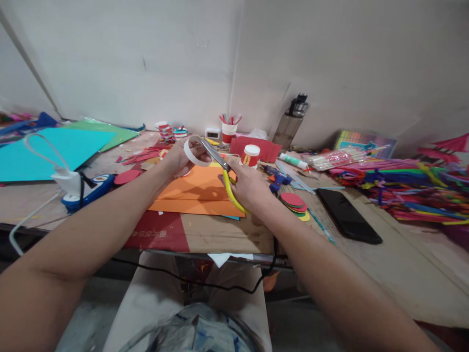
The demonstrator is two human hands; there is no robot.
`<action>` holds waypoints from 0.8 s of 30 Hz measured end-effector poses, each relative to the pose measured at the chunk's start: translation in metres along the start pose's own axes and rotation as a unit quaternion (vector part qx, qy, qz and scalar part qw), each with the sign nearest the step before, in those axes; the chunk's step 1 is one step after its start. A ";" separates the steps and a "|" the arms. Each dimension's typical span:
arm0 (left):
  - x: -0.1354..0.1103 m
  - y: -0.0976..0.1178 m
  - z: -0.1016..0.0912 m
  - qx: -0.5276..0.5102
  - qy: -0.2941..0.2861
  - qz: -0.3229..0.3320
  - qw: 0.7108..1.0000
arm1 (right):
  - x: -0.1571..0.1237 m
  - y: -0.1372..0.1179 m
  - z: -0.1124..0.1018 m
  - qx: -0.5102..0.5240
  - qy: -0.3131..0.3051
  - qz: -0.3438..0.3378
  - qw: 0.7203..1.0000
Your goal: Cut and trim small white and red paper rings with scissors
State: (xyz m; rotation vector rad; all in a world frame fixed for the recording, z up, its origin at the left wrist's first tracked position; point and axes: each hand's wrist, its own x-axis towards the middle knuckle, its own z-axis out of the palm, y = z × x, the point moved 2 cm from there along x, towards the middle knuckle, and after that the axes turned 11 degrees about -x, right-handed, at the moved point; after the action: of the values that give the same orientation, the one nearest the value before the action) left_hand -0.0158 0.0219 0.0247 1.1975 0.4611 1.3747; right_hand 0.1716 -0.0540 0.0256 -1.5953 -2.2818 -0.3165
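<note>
Left hand (179, 159) pinches curled white paper strip (190, 152) above flat orange card sheets (198, 189) mid-desk (220, 234); right hand (249, 188), at 4 o'clock, grips yellow-handled steel scissors (221, 165), blade tips touching strip.

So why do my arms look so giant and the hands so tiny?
Head view: the wide lens stretches whatever is close, down at the bottom corners, so the left hand holding the white paper ring and the right hand on the yellow scissors look small; light is soft, no harsh glare; the clothing at the bottom edge is blurred.
</note>
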 end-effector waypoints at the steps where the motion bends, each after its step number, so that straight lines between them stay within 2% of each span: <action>1: 0.000 0.000 0.000 0.002 0.000 -0.002 1.000 | 0.000 0.000 0.000 -0.002 -0.004 0.003 1.000; 13: 0.003 -0.001 -0.006 0.014 0.000 -0.039 0.999 | 0.000 0.000 -0.003 0.020 -0.010 -0.002 1.000; 20: 0.006 0.003 -0.011 0.021 0.029 0.035 0.999 | 0.001 0.001 -0.002 0.042 -0.014 0.001 0.999; 24: 0.003 0.000 -0.007 0.015 0.005 0.023 1.000 | 0.000 0.001 0.000 0.044 -0.018 0.004 0.999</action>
State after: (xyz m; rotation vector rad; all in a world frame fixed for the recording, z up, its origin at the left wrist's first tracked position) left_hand -0.0208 0.0275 0.0233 1.2333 0.4662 1.4181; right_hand 0.1728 -0.0537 0.0258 -1.5780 -2.2816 -0.1849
